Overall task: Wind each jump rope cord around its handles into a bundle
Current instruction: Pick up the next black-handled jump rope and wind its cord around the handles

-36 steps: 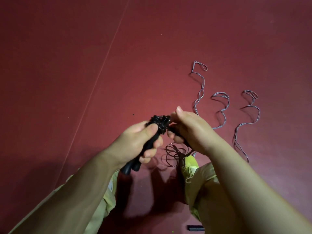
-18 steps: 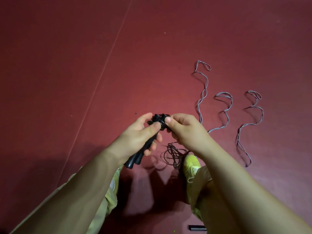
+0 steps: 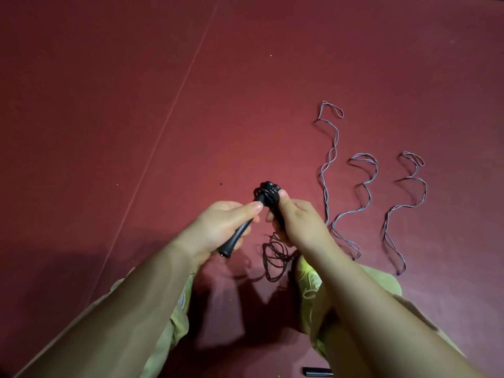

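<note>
- Holding the black handles point(image 3: 240, 233) out over the red floor point(image 3: 136, 105), the left hand point(image 3: 218, 227) had its fingers curled round the lower shafts, thumb laid along the top, probably to keep both handles side by side as one core for winding.
- The right hand point(image 3: 297, 222) pinched the wound cord point(image 3: 268, 193) near the handle tops with thumb and fingertips, likely pressing a fresh turn flat so it would not spring loose.
- The bundle at the handle tops looked like a knobbly clump of thin dark loops; the handles themselves read as smooth, tapered plastic with a flared butt end.
- Beneath the hands, the loose cord point(image 3: 275, 257) of the same rope lay in springy coils on the floor beside a yellow-green shoe point(image 3: 306, 274), so I judged the winding only partly done.
- To the right, well apart from the hands, three grey cords point(image 3: 365, 192) lay stretched in wavy, doubled lines, each ending in a small loop at the far end; they looked thin and stiff enough to hold their kinks. Their handles could not be made out.
- A short black piece point(image 3: 317, 373) lay at the bottom edge; what it was could not be told.
- Pale green trousers point(image 3: 177, 309) showed under both forearms.
</note>
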